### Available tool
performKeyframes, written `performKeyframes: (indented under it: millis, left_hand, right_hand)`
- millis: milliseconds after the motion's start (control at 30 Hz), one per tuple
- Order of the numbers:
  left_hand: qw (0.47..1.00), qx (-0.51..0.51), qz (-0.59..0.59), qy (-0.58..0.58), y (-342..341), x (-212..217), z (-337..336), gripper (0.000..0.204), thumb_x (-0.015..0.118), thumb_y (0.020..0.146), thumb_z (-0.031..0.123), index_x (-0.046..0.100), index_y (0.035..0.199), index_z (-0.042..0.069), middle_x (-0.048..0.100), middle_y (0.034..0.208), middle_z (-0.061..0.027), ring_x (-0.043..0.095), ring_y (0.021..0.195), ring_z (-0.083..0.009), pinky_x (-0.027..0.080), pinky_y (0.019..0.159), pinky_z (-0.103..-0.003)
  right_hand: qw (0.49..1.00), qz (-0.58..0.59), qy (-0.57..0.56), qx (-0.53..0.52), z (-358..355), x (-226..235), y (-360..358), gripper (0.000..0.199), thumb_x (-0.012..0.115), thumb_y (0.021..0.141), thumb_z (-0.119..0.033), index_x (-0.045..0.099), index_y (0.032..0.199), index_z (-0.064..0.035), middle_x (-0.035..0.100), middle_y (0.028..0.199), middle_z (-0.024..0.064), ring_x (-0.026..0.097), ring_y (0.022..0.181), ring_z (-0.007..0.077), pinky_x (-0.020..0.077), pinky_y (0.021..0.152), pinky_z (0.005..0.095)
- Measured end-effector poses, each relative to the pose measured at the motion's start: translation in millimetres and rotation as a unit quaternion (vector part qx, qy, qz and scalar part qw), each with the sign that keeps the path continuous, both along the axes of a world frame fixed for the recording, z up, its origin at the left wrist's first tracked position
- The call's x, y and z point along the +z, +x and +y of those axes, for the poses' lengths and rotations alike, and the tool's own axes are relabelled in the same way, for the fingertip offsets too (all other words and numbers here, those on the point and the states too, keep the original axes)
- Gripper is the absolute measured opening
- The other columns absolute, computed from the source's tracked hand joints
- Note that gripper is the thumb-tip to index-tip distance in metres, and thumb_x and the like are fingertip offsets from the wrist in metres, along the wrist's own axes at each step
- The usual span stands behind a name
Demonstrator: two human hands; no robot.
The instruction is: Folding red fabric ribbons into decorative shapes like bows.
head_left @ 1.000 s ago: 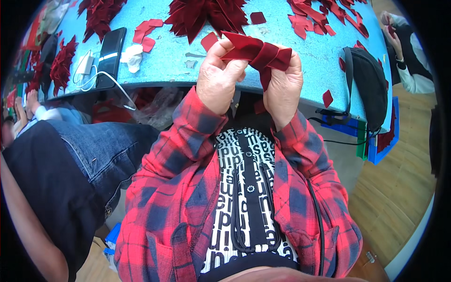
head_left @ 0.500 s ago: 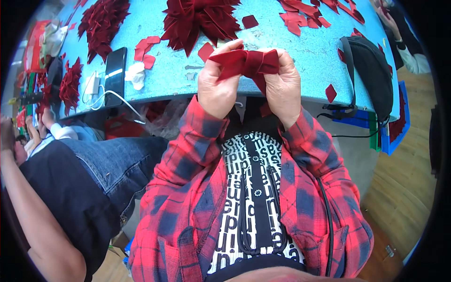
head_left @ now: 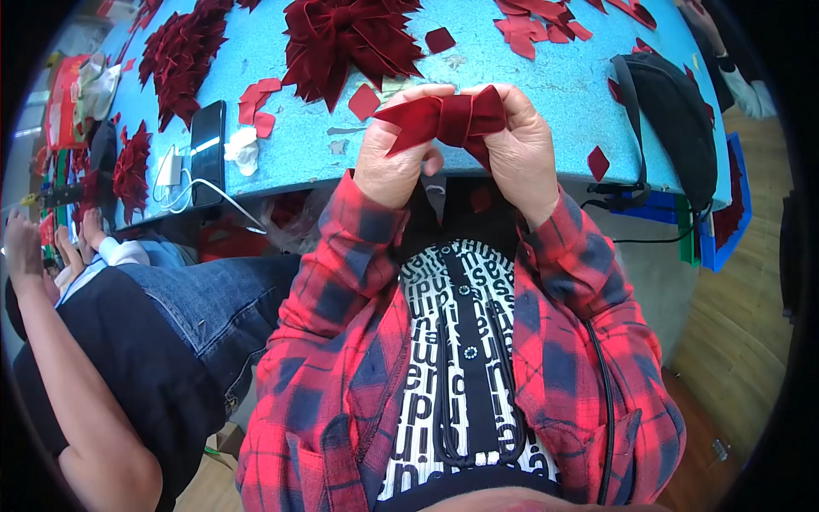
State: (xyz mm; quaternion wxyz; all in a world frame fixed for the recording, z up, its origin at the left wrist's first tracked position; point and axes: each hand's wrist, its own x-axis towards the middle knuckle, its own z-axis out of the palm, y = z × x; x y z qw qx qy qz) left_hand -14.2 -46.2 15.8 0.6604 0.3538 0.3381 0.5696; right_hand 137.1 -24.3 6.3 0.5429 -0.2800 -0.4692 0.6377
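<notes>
Between my two hands is a dark red velvet bow (head_left: pixel 455 118) with a wrapped band round its middle, held up near the table's front edge. My left hand (head_left: pixel 392 162) is closed on the bow's left side, its fingers partly hidden behind the fabric. My right hand (head_left: pixel 523 154) pinches the right loop, with the fingers behind it. Just beyond, a heap of finished-looking dark red bows (head_left: pixel 345 47) lies on the blue table (head_left: pixel 529 111). A flat red fabric piece (head_left: pixel 364 101) rests in front of that heap.
More bow piles (head_left: pixel 183 64) lie at the left, near a phone (head_left: pixel 207 149), a white charger (head_left: pixel 170 166) and a crumpled tissue (head_left: pixel 242 150). At the right are a black bag (head_left: pixel 671 128) and a blue bin (head_left: pixel 728 205). A co-worker's arm (head_left: pixel 81 375) is close on my left.
The bow has turned a little in my hands, and its right loop now stands fuller. My left fingers have shifted, with a fingertip showing below the bow. The view has moved slightly.
</notes>
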Motion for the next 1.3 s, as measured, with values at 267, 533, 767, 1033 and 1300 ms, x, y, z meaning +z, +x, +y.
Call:
performKeyframes:
  millis: [267, 533, 767, 1033, 1300]
  left_hand:
    - [0.964, 0.116, 0.2, 0.134, 16.8, -14.9, 3.3, 0.033, 0.059, 0.075, -0.01, 0.059, 0.106, 0.003, 0.061, 0.091, -0.0043, 0.058, 0.082, -0.0109, 0.047, 0.073, -0.024]
    - [0.967, 0.148, 0.16, 0.13, 24.7, -18.1, 6.0, 0.035, 0.058, 0.071, -0.014, 0.059, 0.102, 0.001, 0.062, 0.093, -0.0069, 0.059, 0.087, -0.0132, 0.046, 0.078, -0.024]
    - [0.929, 0.15, 0.283, 0.186, 22.0, -22.8, 5.4, 0.034, 0.057, 0.071, -0.014, 0.059, 0.102, -0.001, 0.062, 0.093, -0.0074, 0.061, 0.088, -0.0177, 0.046, 0.08, -0.025]
    - [0.967, 0.095, 0.211, 0.102, 19.6, -24.3, -2.3, 0.034, 0.05, 0.078, -0.013, 0.056, 0.108, 0.003, 0.06, 0.092, -0.0035, 0.052, 0.069, -0.0079, 0.04, 0.06, -0.019]
    - [0.978, 0.12, 0.15, 0.078, 17.6, -28.9, -7.9, 0.025, 0.052, 0.084, -0.007, 0.054, 0.107, 0.003, 0.061, 0.091, -0.0029, 0.051, 0.063, -0.0052, 0.04, 0.052, -0.019]
  right_hand:
    - [0.999, 0.01, 0.001, -0.032, 2.4, -10.7, 9.8, 0.019, 0.052, 0.093, -0.015, 0.055, 0.107, -0.0016, 0.062, 0.097, 0.0044, 0.06, 0.087, 0.0105, 0.05, 0.077, 0.0252]
    - [0.995, -0.068, -0.077, -0.003, 6.4, -1.2, 18.8, 0.021, 0.049, 0.095, -0.018, 0.056, 0.108, -0.0029, 0.062, 0.094, 0.003, 0.059, 0.078, 0.0079, 0.0492, 0.069, 0.0225]
    - [0.99, 0.04, -0.131, -0.029, 1.5, -10.9, -0.6, 0.022, 0.049, 0.095, -0.022, 0.057, 0.109, -0.007, 0.061, 0.083, -0.0012, 0.048, 0.058, 0.0016, 0.0367, 0.045, 0.0177]
    - [0.991, 0.024, -0.132, -0.023, -1.4, -17.5, 7.1, 0.021, 0.05, 0.095, -0.017, 0.057, 0.109, -0.0028, 0.062, 0.092, 0.0026, 0.056, 0.076, 0.0064, 0.0446, 0.064, 0.0203]
    - [0.993, 0.05, -0.108, -0.028, -6.2, -24.4, -4.3, 0.021, 0.05, 0.095, -0.018, 0.057, 0.108, -0.0031, 0.063, 0.09, 0.0023, 0.055, 0.073, 0.0056, 0.0444, 0.064, 0.0198]
